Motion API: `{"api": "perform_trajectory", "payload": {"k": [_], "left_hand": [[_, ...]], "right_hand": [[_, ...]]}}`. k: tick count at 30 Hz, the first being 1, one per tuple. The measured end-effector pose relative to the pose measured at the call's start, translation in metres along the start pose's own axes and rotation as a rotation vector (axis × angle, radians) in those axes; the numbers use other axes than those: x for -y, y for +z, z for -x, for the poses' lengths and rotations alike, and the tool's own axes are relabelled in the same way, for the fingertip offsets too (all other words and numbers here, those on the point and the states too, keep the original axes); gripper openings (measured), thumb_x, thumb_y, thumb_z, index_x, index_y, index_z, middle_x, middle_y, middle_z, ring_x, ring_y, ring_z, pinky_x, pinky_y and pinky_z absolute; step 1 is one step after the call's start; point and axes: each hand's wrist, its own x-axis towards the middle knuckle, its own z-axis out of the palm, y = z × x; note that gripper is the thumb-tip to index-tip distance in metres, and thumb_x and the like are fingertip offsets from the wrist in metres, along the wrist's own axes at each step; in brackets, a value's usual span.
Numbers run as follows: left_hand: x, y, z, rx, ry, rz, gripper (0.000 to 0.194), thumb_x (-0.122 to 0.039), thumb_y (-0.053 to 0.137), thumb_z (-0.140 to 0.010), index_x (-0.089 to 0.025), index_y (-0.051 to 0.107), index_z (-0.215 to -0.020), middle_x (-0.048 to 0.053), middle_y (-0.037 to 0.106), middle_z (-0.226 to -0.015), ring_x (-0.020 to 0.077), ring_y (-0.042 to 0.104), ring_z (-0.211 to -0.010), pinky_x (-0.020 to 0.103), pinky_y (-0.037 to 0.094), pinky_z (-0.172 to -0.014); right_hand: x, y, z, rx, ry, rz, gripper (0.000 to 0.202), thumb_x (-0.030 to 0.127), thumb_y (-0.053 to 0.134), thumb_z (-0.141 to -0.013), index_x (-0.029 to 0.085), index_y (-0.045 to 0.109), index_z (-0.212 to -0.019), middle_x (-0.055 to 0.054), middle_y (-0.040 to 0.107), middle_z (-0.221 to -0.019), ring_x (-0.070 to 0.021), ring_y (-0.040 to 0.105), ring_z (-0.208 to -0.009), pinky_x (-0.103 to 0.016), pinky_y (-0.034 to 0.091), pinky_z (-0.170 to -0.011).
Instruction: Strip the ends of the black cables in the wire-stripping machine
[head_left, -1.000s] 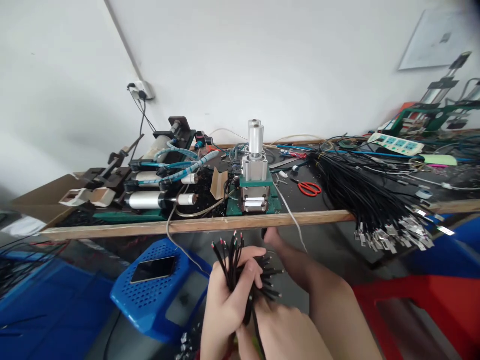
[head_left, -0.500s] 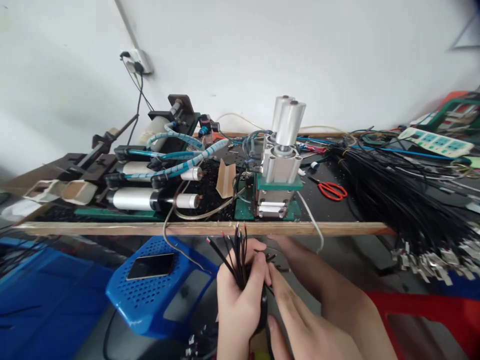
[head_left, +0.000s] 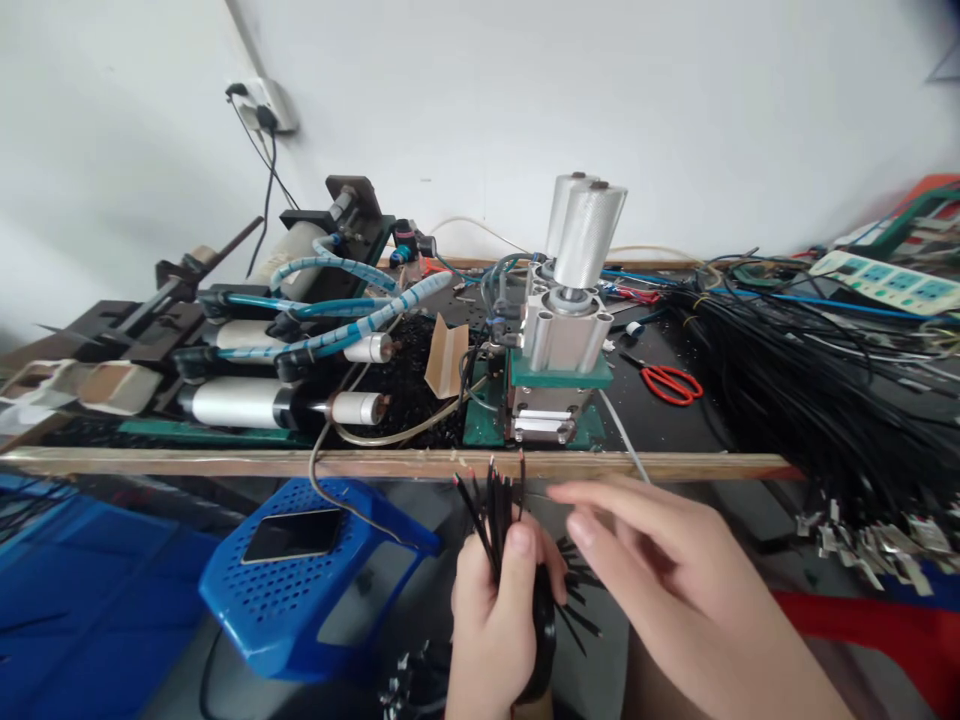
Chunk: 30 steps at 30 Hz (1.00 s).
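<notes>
My left hand (head_left: 495, 610) is closed around a bundle of black cables (head_left: 491, 500) in front of the bench edge. The cable ends point up past my thumb, some with small coloured wire tips. More black cable ends (head_left: 581, 610) fan out to the right, behind and below my fingers. My right hand (head_left: 667, 560) is just right of the bundle, its thumb and index finger apart. I see nothing held in it, though its other fingers are partly hidden. Above the bundle, on the bench, stands a pneumatic press (head_left: 562, 330) with two silver cylinders.
Red-handled scissors (head_left: 671, 385) lie on the bench right of the press. A large bundle of black cables (head_left: 817, 400) hangs over the front edge at right. Horizontal cylinders (head_left: 240, 402) with blue hoses occupy the left. Below, a blue stool (head_left: 292, 580) carries a phone (head_left: 292, 536).
My right hand has moved away from the left hand, up and to the right, and its fingers have parted. My left hand has shifted slightly right with the cables. The view has shifted slightly.
</notes>
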Motion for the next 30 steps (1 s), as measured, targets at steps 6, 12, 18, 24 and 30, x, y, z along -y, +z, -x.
{"api": "perform_trajectory", "payload": {"k": [6, 12, 18, 24, 30], "left_hand": [[-0.002, 0.014, 0.002, -0.088, -0.179, -0.098, 0.061, -0.075, 0.065, -0.099, -0.023, 0.068, -0.069, 0.001, 0.066, -0.054, 0.0193, 0.062, -0.057, 0.034, 0.052, -0.07], [0.003, 0.025, -0.005, -0.001, -0.252, -0.015, 0.054, -0.071, 0.065, -0.101, -0.022, 0.072, -0.079, -0.001, 0.064, -0.051, 0.0173, 0.057, -0.05, 0.034, 0.052, -0.069], [0.011, 0.029, -0.012, -0.034, -0.264, 0.055, 0.051, -0.06, 0.069, -0.103, -0.023, 0.065, -0.068, -0.001, 0.064, -0.049, 0.0178, 0.063, -0.052, 0.031, 0.056, -0.067], [0.008, 0.036, -0.016, -0.094, -0.293, 0.197, 0.055, -0.053, 0.065, -0.107, -0.024, 0.065, -0.06, 0.0, 0.062, -0.048, 0.0201, 0.065, -0.056, 0.033, 0.057, -0.07], [0.011, 0.034, -0.014, -0.115, -0.22, 0.15, 0.058, -0.051, 0.058, -0.111, -0.025, 0.066, -0.059, 0.001, 0.065, -0.051, 0.0203, 0.066, -0.058, 0.033, 0.057, -0.068]], "right_hand": [[-0.006, 0.013, -0.032, 0.336, 0.239, -0.498, 0.032, 0.041, 0.065, -0.106, 0.021, 0.074, -0.084, 0.0, 0.07, -0.068, -0.0155, 0.069, -0.054, -0.025, 0.05, -0.052], [-0.028, 0.022, -0.05, 0.315, 0.396, -0.695, 0.032, 0.04, 0.07, -0.097, 0.023, 0.062, -0.071, 0.006, 0.06, -0.05, -0.0124, 0.056, -0.036, -0.023, 0.039, -0.039], [-0.037, 0.03, -0.059, 0.327, 0.426, -0.738, 0.031, 0.039, 0.066, -0.1, 0.023, 0.065, -0.074, 0.006, 0.061, -0.048, -0.0122, 0.056, -0.033, -0.022, 0.038, -0.035], [-0.043, 0.029, -0.049, 0.194, 0.148, -0.422, 0.039, 0.037, 0.062, -0.11, 0.022, 0.067, -0.074, 0.003, 0.066, -0.052, -0.012, 0.063, -0.04, -0.023, 0.046, -0.043], [-0.078, 0.012, -0.053, -0.102, -0.696, 0.26, 0.02, 0.015, 0.063, -0.111, 0.025, 0.074, -0.124, -0.005, 0.084, -0.108, -0.0176, 0.079, -0.09, -0.031, 0.064, -0.085]]}}
